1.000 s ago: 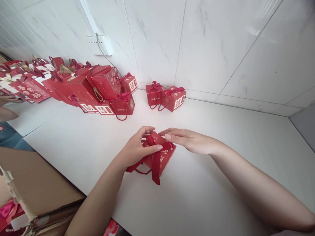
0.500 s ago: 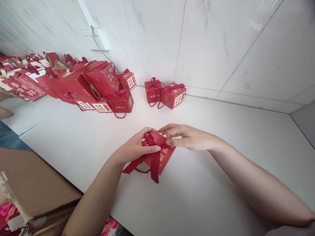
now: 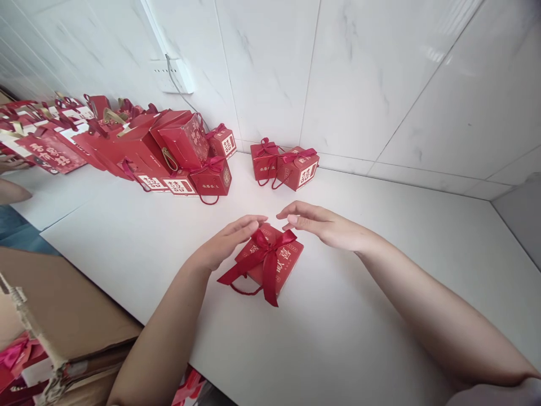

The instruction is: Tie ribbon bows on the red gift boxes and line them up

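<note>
A small red gift box (image 3: pixel 279 263) with gold lettering lies on the white table (image 3: pixel 359 316), a red ribbon bow (image 3: pixel 267 243) tied across its top and long ribbon tails trailing toward me. My left hand (image 3: pixel 226 241) rests against the box's left side, fingers stretched out and holding nothing. My right hand (image 3: pixel 323 224) hovers just past the box's far right corner, fingers extended and apart, with nothing in it.
Two finished red boxes (image 3: pixel 284 163) stand by the tiled wall. A heap of red boxes and gift bags (image 3: pixel 139 146) fills the back left. A cardboard carton (image 3: pixel 63 321) sits at the lower left. Another person's hand (image 3: pixel 12 189) shows at the left edge.
Both hands have let go of the ribbon and drawn back from the bow, fingers opening. The bow now sits tied on the box top.
</note>
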The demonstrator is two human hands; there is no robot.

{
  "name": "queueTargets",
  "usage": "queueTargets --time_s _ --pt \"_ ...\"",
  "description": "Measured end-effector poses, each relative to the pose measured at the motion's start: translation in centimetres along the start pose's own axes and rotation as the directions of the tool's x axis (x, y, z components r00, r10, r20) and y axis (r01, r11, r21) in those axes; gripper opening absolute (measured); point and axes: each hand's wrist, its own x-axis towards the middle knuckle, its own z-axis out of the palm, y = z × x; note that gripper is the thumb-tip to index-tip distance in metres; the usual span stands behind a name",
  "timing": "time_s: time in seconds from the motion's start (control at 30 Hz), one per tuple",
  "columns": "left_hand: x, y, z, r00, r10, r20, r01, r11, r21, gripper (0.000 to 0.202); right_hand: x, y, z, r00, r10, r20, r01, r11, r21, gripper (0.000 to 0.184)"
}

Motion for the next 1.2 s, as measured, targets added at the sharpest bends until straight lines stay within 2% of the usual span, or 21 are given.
queueTargets --time_s 0.1,0.2,0.3,0.4,0.63,0.77,0.87,1.07,1.2 --pt "0.07 0.03 -0.67 0.984 0.158 -0.079 -0.153 0.986 0.061 0.038 -0.05 -0.12 -0.14 0.997 -0.017 -0.07 0.013 0.999 -0.053 0.03" --pt "0.03 0.11 -0.7 0.976 0.217 -0.012 -0.216 0.975 0.054 0.035 -0.09 -0.26 -0.14 1.0 -0.024 -0.007 0.023 1.0 -0.019 0.029" --pt "0.09 0.04 -0.35 0.982 0.188 0.029 -0.188 0.982 0.011 0.032 -0.15 -0.28 -0.09 0.995 0.088 0.036 -0.087 0.995 -0.048 0.031" --pt "0.18 0.02 -0.13 0.98 0.2 0.006 -0.2 0.978 0.056 0.026 -0.19 -0.16 0.02 0.986 0.155 0.062 -0.146 0.981 -0.129 0.039" --pt "0.02 0.04 -0.57 0.971 0.237 -0.006 -0.231 0.951 0.204 0.037 -0.1 -0.01 0.03 0.974 0.136 0.181 -0.126 0.99 -0.067 0.049" --pt "0.19 -0.44 -1.0 0.977 0.199 0.08 -0.211 0.96 0.183 0.045 0.03 0.21 -0.17 0.958 0.206 0.198 -0.196 0.978 -0.069 0.055" --pt "0.25 -0.56 -1.1 0.975 0.178 0.132 -0.201 0.962 0.185 0.046 0.16 0.52 -0.12 0.955 0.208 0.213 -0.199 0.978 -0.066 0.055" --pt "-0.06 -0.23 -0.83 0.986 0.145 0.078 -0.156 0.973 0.168 0.046 0.19 0.6 -0.03 0.949 0.207 0.239 -0.208 0.978 -0.022 0.051" --pt "-0.09 -0.26 -0.94 0.991 0.097 0.09 -0.108 0.987 0.121 0.046 0.12 0.53 -0.17 0.947 0.204 0.248 -0.21 0.978 -0.005 0.05"
